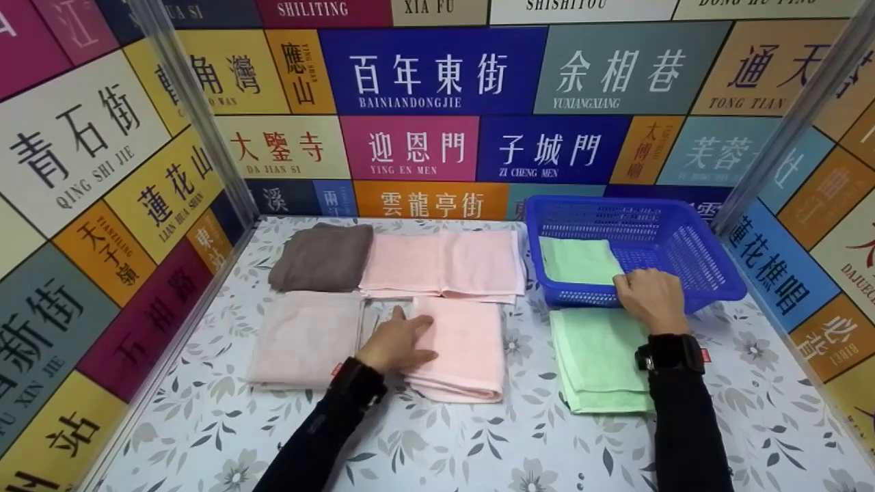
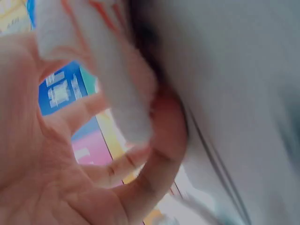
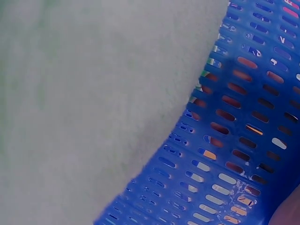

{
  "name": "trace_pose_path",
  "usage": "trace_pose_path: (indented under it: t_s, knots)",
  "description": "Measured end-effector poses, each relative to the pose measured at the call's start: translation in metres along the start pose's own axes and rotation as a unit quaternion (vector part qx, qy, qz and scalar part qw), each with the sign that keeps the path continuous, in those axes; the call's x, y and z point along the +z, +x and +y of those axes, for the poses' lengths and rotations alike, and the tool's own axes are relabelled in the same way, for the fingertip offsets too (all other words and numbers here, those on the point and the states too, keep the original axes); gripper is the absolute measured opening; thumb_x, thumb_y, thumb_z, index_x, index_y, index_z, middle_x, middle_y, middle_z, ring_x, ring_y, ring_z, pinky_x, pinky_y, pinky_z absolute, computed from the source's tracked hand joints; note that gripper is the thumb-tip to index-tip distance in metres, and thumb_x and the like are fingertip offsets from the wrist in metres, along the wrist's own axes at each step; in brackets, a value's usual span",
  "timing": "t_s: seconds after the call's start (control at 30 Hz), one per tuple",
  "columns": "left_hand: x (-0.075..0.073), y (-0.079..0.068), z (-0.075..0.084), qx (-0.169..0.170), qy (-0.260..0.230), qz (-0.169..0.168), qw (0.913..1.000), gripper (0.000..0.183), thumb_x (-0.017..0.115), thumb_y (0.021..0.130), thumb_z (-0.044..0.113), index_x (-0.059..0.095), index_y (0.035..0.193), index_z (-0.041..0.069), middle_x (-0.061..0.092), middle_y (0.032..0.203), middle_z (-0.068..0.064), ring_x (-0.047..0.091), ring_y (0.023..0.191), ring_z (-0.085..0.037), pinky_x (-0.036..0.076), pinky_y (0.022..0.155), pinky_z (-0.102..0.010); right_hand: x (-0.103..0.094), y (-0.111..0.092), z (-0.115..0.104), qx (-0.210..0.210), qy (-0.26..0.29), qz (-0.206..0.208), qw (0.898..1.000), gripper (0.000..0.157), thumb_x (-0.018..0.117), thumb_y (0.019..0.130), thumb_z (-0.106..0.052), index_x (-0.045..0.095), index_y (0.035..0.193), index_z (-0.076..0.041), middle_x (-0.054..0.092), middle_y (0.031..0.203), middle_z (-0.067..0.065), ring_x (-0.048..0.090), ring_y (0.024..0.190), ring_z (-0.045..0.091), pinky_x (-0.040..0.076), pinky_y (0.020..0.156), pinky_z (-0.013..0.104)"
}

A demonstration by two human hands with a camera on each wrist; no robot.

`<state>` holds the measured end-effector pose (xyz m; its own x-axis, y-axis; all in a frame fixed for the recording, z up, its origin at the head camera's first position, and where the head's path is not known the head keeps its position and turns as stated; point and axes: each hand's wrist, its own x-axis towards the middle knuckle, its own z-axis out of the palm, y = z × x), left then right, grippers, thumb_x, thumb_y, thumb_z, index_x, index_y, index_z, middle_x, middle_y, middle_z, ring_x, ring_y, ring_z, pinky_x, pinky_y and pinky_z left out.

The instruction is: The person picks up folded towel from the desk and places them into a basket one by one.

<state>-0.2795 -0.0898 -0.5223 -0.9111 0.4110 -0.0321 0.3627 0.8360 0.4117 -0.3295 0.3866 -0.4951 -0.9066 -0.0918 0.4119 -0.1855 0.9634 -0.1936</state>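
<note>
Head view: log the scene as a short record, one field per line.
Left hand: touching the front pink towel
Right hand: gripping the basket at its front wall
In basket: a small green towel
Front row, left to right: pale towel, front pink towel, large green towel
Back row, left to right: gray towel, two pink towels, basket

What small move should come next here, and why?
Probably the left hand should lift the front-middle pink towel slightly: its fingers already grip that towel's left side, while the right hand holds the front rim of the blue basket, where a green towel lies with room beside it.
</note>
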Motion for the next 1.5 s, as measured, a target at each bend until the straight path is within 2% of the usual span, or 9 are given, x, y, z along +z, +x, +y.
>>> trace_pose_path:
  t_s: [0.2,0.37,0.57,0.87,1.1,1.27,1.33,1.4,1.5]
  knots:
    - [0.016,0.017,0.045,0.002,0.013,-0.028,0.9995,0.074,0.081,0.085,0.047,0.054,0.148,0.018,0.068,0.120,-0.029,0.067,0.105,-0.046,0.059,0.089,-0.054,-0.003,0.000,0.002,0.003,-0.001,0.007,1.000,0.051,0.049,0.100,-0.023,0.035,0.051,-0.017,0.040,0.051,0.005,0.048,0.051,0.033,0.039,0.053,0.052]
    - [0.023,0.021,0.063,-0.014,-0.029,-0.044,0.9985,0.072,0.085,0.082,0.042,0.054,0.143,0.018,0.072,0.109,-0.021,0.069,0.102,-0.036,0.058,0.090,-0.047,-0.003,0.000,-0.001,0.003,-0.001,-0.010,1.000,0.051,0.046,0.101,-0.025,0.037,0.052,-0.017,0.044,0.053,0.007,0.051,0.053,0.034,0.041,0.055,0.054]
    - [0.029,0.025,0.063,-0.012,-0.085,-0.055,0.9948,0.067,0.087,0.081,0.034,0.052,0.135,0.016,0.070,0.100,-0.016,0.068,0.092,-0.030,0.058,0.080,-0.042,-0.006,-0.001,-0.003,0.010,-0.004,-0.035,0.999,0.050,0.046,0.102,-0.025,0.042,0.054,-0.013,0.052,0.058,0.013,0.057,0.059,0.040,0.043,0.059,0.058]
    - [0.030,0.029,0.060,0.021,-0.119,-0.058,0.9910,0.062,0.086,0.083,0.024,0.050,0.131,0.009,0.071,0.099,-0.018,0.067,0.089,-0.028,0.058,0.085,-0.041,-0.007,0.002,-0.008,0.006,0.004,-0.028,1.000,0.052,0.045,0.104,-0.026,0.038,0.054,-0.015,0.049,0.057,0.010,0.055,0.057,0.036,0.040,0.056,0.052]
    - [0.033,0.030,0.053,0.033,-0.153,-0.038,0.9870,0.061,0.088,0.080,0.023,0.054,0.128,0.009,0.067,0.100,-0.010,0.058,0.087,-0.021,0.053,0.083,-0.037,-0.008,-0.003,-0.012,0.002,0.019,-0.036,0.999,0.064,0.042,0.109,-0.051,0.034,0.054,-0.020,0.030,0.052,0.000,0.039,0.049,0.024,0.024,0.055,0.036]
    - [0.035,0.029,0.051,0.044,-0.186,-0.026,0.9813,0.063,0.089,0.077,0.020,0.054,0.128,0.007,0.055,0.080,0.001,0.051,0.072,-0.015,0.046,0.070,-0.030,-0.008,-0.003,-0.011,0.008,0.027,-0.040,0.999,0.067,0.040,0.109,-0.054,0.045,0.054,-0.016,0.036,0.051,0.002,0.048,0.052,0.027,0.029,0.055,0.039]
    - [0.037,0.028,0.049,0.042,-0.199,-0.023,0.9788,0.064,0.089,0.077,0.018,0.054,0.129,0.007,0.051,0.075,0.004,0.049,0.068,-0.013,0.043,0.066,-0.028,-0.013,-0.002,-0.016,0.013,0.064,-0.044,0.997,0.063,0.041,0.109,-0.053,0.066,0.068,-0.012,0.057,0.060,0.009,0.060,0.064,0.035,0.039,0.061,0.046]
    - [0.039,0.028,0.048,0.039,-0.214,-0.024,0.9758,0.065,0.089,0.077,0.017,0.052,0.130,0.006,0.049,0.074,0.005,0.048,0.066,-0.012,0.042,0.064,-0.027,-0.026,-0.002,-0.028,0.017,0.144,-0.055,0.988,0.051,0.044,0.109,-0.049,0.078,0.102,-0.011,0.073,0.087,0.015,0.067,0.087,0.039,0.047,0.077,0.051]
    - [0.041,0.027,0.047,0.035,-0.227,-0.024,0.9731,0.067,0.088,0.078,0.015,0.051,0.132,0.006,0.049,0.075,0.004,0.048,0.067,-0.012,0.042,0.065,-0.027,-0.050,-0.005,-0.056,0.024,0.261,-0.043,0.964,0.045,0.050,0.109,-0.042,0.063,0.142,-0.014,0.070,0.127,0.017,0.066,0.110,0.029,0.052,0.093,0.041]
